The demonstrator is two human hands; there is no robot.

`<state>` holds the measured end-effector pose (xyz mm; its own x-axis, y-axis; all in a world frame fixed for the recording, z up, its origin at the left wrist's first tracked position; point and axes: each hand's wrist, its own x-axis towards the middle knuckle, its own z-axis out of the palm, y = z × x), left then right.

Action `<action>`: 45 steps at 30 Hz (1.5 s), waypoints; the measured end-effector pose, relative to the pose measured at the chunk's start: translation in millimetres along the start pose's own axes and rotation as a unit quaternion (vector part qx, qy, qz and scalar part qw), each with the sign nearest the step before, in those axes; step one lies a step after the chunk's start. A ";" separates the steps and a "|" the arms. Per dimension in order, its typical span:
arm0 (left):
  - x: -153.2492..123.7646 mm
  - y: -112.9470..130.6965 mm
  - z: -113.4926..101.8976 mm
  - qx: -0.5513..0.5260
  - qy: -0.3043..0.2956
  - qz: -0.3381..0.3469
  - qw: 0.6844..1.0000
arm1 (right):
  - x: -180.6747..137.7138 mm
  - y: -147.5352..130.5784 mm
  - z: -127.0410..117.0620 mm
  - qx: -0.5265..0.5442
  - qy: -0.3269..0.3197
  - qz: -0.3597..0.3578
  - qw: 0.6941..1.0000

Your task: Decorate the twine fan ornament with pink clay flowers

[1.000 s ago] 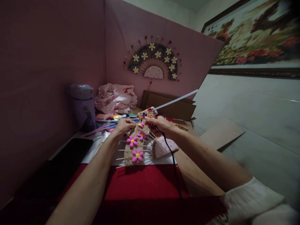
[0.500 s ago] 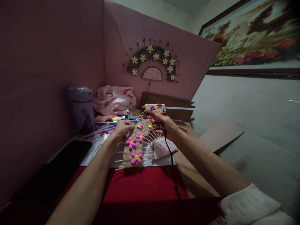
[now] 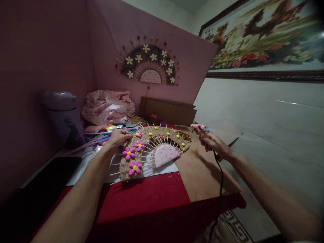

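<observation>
My left hand (image 3: 120,137) is closed in a pinch at the upper left edge of a woven twine fan (image 3: 123,172). The fan has thin wooden sticks, pink clay flowers (image 3: 128,153) on its left part and several yellow dots along the rest of its arc. A dotted half-round cloth piece (image 3: 165,154) forms its centre. Off to the right, my right hand (image 3: 214,143) is wrapped round a patterned glue gun (image 3: 199,129), held above the cardboard and apart from the fan. A black cord (image 3: 221,179) hangs from the gun.
A red cloth (image 3: 144,199) and a brown cardboard sheet (image 3: 205,175) cover the table. Behind lie crumpled pink fabric (image 3: 108,106) and folded cardboard (image 3: 167,109). A purple bottle (image 3: 60,118) and a dark flat object (image 3: 55,175) are left. A finished fan (image 3: 149,62) hangs on the pink panel.
My right hand has carried the glue gun from above the fan out to the right, uncovering more yellow dots. The left hand stays at the fan's edge. The view has turned right.
</observation>
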<state>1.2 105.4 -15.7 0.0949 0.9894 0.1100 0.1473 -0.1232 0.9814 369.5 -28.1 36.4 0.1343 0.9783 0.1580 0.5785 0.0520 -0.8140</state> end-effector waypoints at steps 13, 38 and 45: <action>-0.9 1.4 0.0 0.005 -0.002 -0.016 1.000 | -14.8 103.4 -23.3 -0.284 -0.054 0.015 0.957; -7.3 6.4 -1.3 -0.041 0.003 -0.010 0.999 | -12.6 -21.8 79.0 -0.353 -0.061 -0.275 0.892; -4.2 7.0 -1.1 -0.032 0.008 -0.004 0.999 | -14.7 -43.1 115.1 -0.352 -0.047 -0.299 0.886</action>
<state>0.8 100.4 -9.1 0.0776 0.9915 0.1046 0.0841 -0.1111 0.9902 250.0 -21.6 4.8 -0.4145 0.8316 0.3696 0.8859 0.4617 -0.0454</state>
